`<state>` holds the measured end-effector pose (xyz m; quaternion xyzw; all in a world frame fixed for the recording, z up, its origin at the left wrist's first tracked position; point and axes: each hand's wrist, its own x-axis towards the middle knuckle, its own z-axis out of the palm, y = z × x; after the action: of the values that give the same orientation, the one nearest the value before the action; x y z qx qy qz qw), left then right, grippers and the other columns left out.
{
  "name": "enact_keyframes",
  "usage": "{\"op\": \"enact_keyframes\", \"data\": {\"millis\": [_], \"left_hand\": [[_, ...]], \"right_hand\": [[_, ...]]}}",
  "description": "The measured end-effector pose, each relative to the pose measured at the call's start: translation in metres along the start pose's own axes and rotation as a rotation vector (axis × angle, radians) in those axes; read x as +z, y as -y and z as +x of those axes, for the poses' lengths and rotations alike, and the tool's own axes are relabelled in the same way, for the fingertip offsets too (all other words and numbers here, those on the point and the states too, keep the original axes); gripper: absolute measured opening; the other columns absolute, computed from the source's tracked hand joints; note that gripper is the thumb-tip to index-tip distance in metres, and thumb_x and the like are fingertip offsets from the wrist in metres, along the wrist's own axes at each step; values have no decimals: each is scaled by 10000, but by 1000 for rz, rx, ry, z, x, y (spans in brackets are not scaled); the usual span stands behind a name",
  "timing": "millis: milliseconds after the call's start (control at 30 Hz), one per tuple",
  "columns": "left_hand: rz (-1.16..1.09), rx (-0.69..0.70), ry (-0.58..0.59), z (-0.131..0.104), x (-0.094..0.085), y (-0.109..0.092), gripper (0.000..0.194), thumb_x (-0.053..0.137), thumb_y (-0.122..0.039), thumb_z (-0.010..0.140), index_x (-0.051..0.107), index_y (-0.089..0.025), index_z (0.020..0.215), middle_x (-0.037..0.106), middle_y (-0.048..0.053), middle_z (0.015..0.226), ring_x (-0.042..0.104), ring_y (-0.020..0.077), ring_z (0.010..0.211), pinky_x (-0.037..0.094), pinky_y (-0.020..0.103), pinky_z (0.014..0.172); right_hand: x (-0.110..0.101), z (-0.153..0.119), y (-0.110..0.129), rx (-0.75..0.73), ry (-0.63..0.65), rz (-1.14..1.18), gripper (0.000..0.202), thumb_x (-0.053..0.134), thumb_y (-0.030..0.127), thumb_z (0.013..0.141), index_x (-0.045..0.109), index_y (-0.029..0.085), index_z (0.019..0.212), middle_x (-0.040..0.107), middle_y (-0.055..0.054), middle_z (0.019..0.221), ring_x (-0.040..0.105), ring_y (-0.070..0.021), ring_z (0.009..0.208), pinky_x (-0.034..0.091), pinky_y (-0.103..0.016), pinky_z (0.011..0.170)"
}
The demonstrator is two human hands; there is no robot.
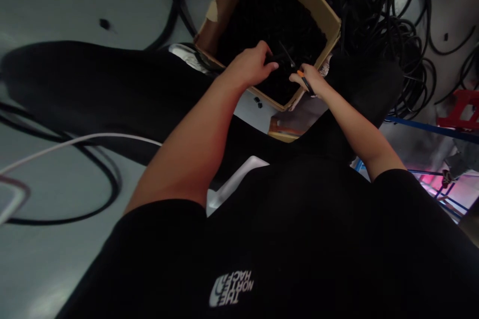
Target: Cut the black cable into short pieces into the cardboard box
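My left hand [258,65] is closed, thumb and fingers pinching a short dark piece [276,58] that looks like black rubber. In my right hand [312,81] is what looks like a pair of scissors [306,82] with orange and black handles. Their thin blades point up and left, close to the dark piece; whether they touch it I cannot tell. Both hands are over the near side of an open cardboard box [322,5], which is filled with many small black pieces [273,10]. The box stands between my legs.
Coiled black hoses or cables [407,30] lie at the upper right. More black hose [112,179] and a white cable [101,135] run along the left. Small black bits [258,102] lie on the floor. A red stool [460,109] is at the far right.
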<state>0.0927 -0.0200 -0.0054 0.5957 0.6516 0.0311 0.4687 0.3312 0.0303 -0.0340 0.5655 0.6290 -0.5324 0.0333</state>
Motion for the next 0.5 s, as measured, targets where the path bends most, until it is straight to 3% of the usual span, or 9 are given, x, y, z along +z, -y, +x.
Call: {"op": "enact_keyframes", "data": {"millis": [100,200,367,500], "left_hand": [[9,-22,7,-7,-8,-1,908,465,-811,1105,547,-195,1768,768,100,1623,668,371,1484,470,566,1263],[7,-32,41,-12,-11,-3,878,425,-827,1130,543,-224,1758,792,67,1598,609,367,1536,427,562,1302],[-4,-74,60,-15,-11,-8,1071,345,-1011,1056,495,-251,1795,805,44,1577,535,388,1634,379,547,1338],[14,-97,13,-15,-14,-11,1095,310,-1026,1038,531,-239,1767,768,82,1640,560,425,1624,400,592,1319]], "right_hand": [[-4,-6,2,115,-39,-21,443,876,449,1031,496,273,887,521,18,784,526,-188,761,488,-325,646],[-4,-13,8,127,-31,-42,415,841,420,1058,503,272,868,507,26,744,514,-180,710,456,-322,617],[-4,-18,13,149,1,-104,371,819,338,1042,511,268,848,470,27,706,536,-191,689,505,-337,640],[-1,-14,5,151,2,-35,344,796,331,1043,486,278,905,544,20,736,574,-190,681,492,-316,604]]}}
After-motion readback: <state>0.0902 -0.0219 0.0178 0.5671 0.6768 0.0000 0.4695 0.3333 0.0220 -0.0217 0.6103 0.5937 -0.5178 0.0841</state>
